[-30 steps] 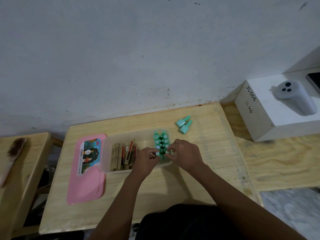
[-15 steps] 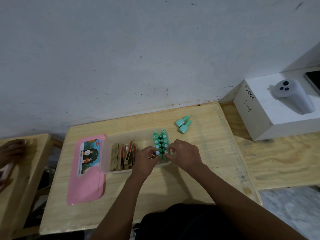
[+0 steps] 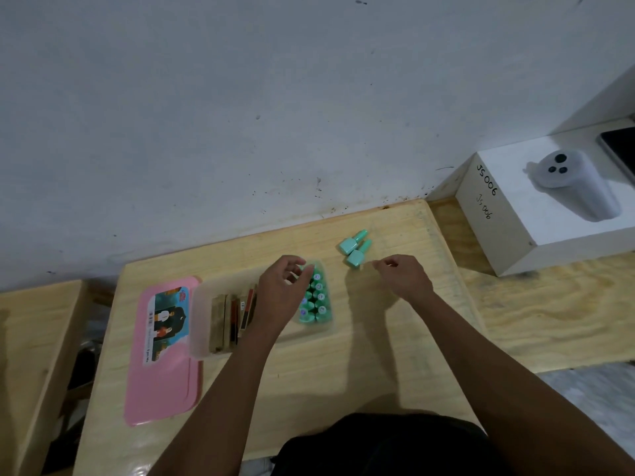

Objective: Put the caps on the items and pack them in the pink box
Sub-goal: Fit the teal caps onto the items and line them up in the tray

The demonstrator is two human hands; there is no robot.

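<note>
A translucent box [image 3: 202, 324] stands on the wooden table, its pink lid [image 3: 161, 372] lying flat to its left. Inside it, several teal capped bottles [image 3: 318, 300] stand upright in rows at the right end, and brown and red stick-like items [image 3: 233, 317] fill the left part. Two more teal capped bottles [image 3: 354, 249] lie on the table behind and right of the box. My left hand [image 3: 280, 293] hovers over the box with fingers spread, empty. My right hand [image 3: 403, 274] is just right of the two loose bottles, fingers loosely curled, holding nothing.
A white carton [image 3: 498, 235] marked JS006 sits on a lower wooden surface at the right, with a grey cylindrical device [image 3: 577, 183] on top. A wall runs along the table's far edge. Another wooden table [image 3: 31, 338] stands at the left.
Both hands have left the near end of the bottle rows. My left hand rose over the box; my right hand moved right and back, towards the two loose bottles.
</note>
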